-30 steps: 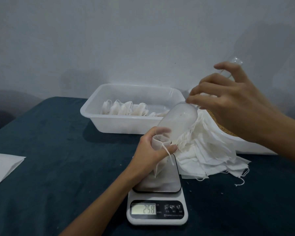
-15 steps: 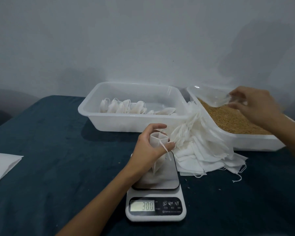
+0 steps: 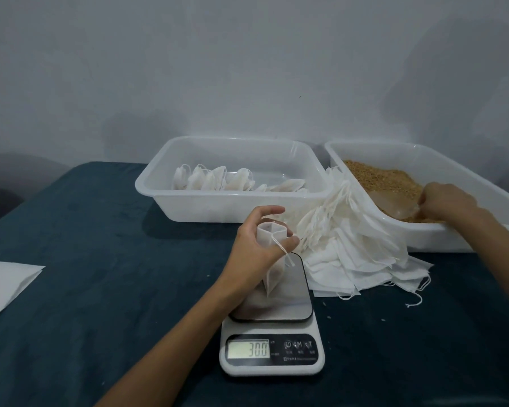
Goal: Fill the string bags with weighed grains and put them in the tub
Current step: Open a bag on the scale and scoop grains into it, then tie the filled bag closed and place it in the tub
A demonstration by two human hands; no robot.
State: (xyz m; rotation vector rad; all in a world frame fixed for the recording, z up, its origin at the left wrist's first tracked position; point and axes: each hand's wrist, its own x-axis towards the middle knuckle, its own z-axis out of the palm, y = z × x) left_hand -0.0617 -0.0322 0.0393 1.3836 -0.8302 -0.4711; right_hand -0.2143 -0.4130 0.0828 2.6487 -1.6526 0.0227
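string bag upright on scale

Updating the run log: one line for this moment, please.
left hand holds bag on scale | right hand holds scoop in grain tub | display 300

A dark teal, matt plush cloth covers the counter. Both translucent white rectangular plastic tubs look smooth and faintly glossy. The small white string bag is thin matt fabric. The white plastic scale carries a shiny, mirror-smooth metal platform. The brown grains look rough
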